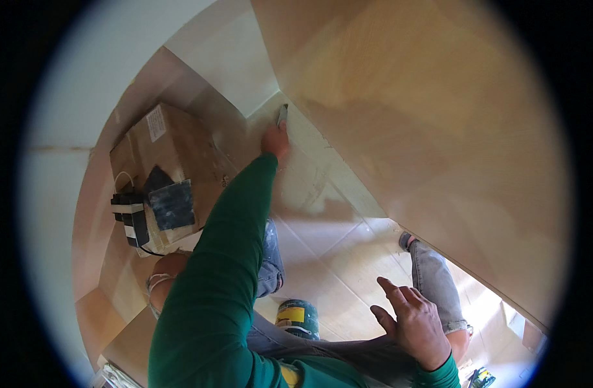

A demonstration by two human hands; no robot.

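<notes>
My left arm, in a green sleeve, stretches far forward to the inner corner. My left hand (275, 142) is closed around a slim grey hand tool (283, 114) with a dark tip; its exact kind is too small to tell. The tool points at the pale strip (303, 132) along the foot of the large beige panel (426, 116). My right hand (416, 323) hovers over my right thigh, palm down, fingers apart and holding nothing. Between my legs stands a dark green tub (298, 318) with a yellow label.
A cardboard box (180, 139) stands at the left, with a dark square sheet (172, 204) and a black device with a cable (130, 216) on it. Tiled floor (335, 252) lies between my bent legs. Another small tub (482, 377) is at the lower right.
</notes>
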